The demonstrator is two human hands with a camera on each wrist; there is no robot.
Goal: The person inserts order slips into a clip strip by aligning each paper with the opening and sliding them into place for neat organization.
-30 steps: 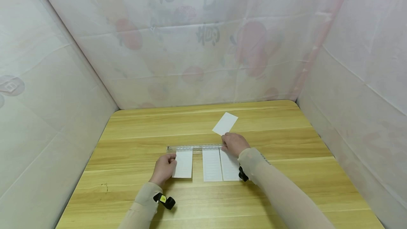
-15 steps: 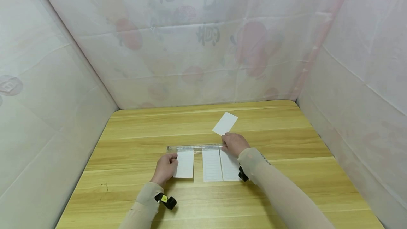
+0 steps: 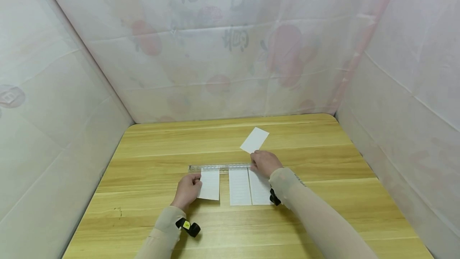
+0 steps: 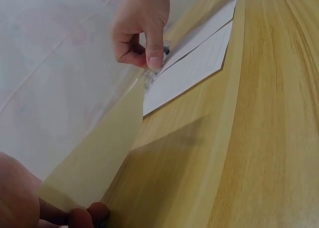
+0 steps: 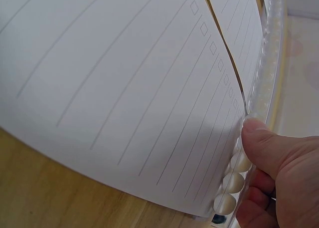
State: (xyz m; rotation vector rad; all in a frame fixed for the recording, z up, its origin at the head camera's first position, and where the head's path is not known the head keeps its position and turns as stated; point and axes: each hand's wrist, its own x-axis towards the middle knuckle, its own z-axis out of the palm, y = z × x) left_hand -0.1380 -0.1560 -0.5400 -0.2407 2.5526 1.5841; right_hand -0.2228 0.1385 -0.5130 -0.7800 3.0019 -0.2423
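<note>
My left hand (image 3: 187, 190) pinches the left edge of a white lined sheet (image 3: 210, 184). In the left wrist view this sheet (image 4: 102, 148) stands tilted off the table, its shadow beneath it. The sheet's top edge meets a clear plastic binder strip (image 3: 223, 167). Thumb and curled fingers of my right hand (image 3: 266, 163) grip that strip near its right end; rounded bumps run along the strip (image 5: 233, 183) in the right wrist view. Two lined sheets, a middle one (image 3: 240, 187) and a right one (image 3: 258, 187), lie side by side along it. My right forearm partly hides the right one.
Beyond my right hand, a blank white sheet (image 3: 255, 139) lies at an angle on the wooden table (image 3: 151, 151). Pale printed fabric walls (image 3: 230, 91) stand behind the table and on both sides.
My left hand has shifted slightly right with its sheet, narrowing the gap to the middle sheet. The sheet's lower edge has risen a little. My right hand stays in place on the strip.
</note>
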